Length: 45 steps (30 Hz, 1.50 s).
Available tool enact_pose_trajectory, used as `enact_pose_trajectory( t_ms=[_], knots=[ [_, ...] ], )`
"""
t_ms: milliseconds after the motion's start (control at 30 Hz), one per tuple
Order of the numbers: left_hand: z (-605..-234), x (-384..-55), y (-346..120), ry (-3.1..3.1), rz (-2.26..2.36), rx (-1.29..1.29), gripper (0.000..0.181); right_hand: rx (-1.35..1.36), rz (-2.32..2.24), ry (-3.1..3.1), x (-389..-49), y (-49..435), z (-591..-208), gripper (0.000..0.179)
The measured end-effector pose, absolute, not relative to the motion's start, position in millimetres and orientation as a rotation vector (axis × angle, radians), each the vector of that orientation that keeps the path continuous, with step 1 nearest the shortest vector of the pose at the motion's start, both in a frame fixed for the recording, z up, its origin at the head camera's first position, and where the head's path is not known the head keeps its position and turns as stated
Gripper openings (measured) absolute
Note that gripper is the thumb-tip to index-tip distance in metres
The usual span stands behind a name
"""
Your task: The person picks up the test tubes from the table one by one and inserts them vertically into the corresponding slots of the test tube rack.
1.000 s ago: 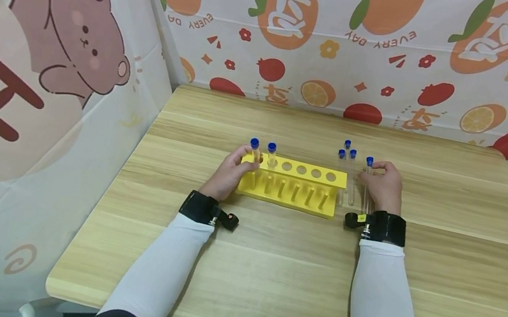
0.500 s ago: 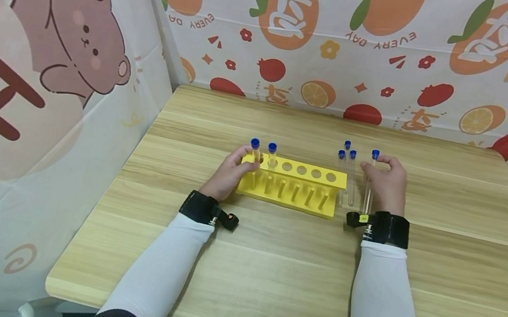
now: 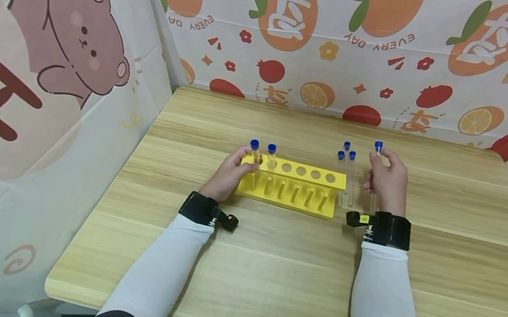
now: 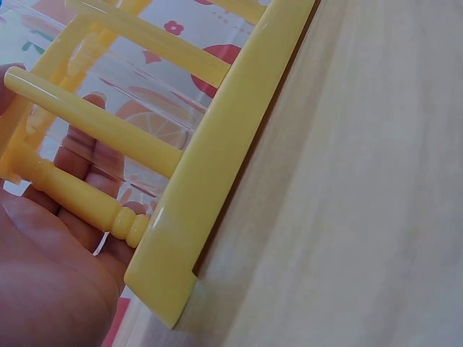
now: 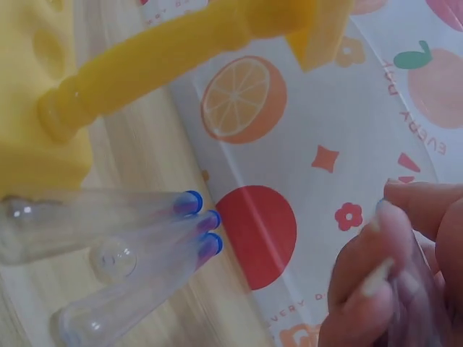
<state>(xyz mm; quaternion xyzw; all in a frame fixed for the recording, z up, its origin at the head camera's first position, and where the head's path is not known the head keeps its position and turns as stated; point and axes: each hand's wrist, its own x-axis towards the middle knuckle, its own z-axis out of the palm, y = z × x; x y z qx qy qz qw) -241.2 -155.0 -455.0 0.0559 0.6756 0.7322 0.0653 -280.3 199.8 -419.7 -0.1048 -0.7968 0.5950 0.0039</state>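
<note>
A yellow test tube rack (image 3: 306, 172) stands on the table, my left hand (image 3: 224, 175) gripping its left end. In the left wrist view, the fingers (image 4: 87, 155) curl around the end post of the rack. Two clear test tubes with blue caps (image 3: 272, 148) sit in the two leftmost holes; the other holes hold nothing. My right hand (image 3: 390, 182) pinches another test tube (image 3: 378, 146) near its blue cap, to the right of the rack. That tube's lower part is partly hidden behind the hand. Three capped test tubes (image 5: 94, 217) lie on the table between the rack and my right hand.
The wooden table (image 3: 262, 284) has its back edge against a fruit-print cloth (image 3: 329, 19). A bear-print cloth (image 3: 86, 38) hangs on the left. Each wrist wears a black strap with a small camera (image 3: 227, 221).
My right hand has lifted its test tube upward and slightly right, and its fingers have closed further around it. My left hand and the rack stay in place.
</note>
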Motion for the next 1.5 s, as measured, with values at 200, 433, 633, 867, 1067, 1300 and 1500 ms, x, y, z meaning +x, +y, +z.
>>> enact_pose_trajectory(
  t_ms=[200, 433, 633, 867, 1067, 1300, 1500],
  knots=[
    [-455.4, -240.9, -155.4, 2.039, 2.212, 0.165, 0.024, -0.274, 1.814, -2.526, -279.1, 195.3, -414.5, 0.057],
    [-454.4, -239.6, -154.8, 2.046, 2.206, 0.152, 0.024, -0.218, 1.824, -2.483, -277.4, 189.5, -409.5, 0.053],
    [-454.8, -240.1, -155.0, 2.058, 2.193, 0.139, 0.023, -0.194, 1.879, -2.429, -273.4, 183.5, -401.5, 0.050],
    [-455.5, -240.3, -155.1, 2.066, 2.189, 0.145, 0.023, -0.143, 1.984, -2.303, -268.9, 178.2, -391.4, 0.045],
    [-455.0, -240.0, -155.4, 2.061, 2.189, 0.142, 0.022, -0.104, 1.929, -2.283, -266.0, 175.3, -386.3, 0.048],
    [-454.9, -240.4, -156.3, 2.059, 2.182, 0.140, 0.022, -0.078, 1.917, -2.244, -262.0, 172.8, -379.5, 0.049],
    [-454.8, -240.9, -156.5, 2.059, 2.183, 0.155, 0.022, -0.046, 1.888, -2.239, -259.2, 168.9, -373.4, 0.044]
  ],
)
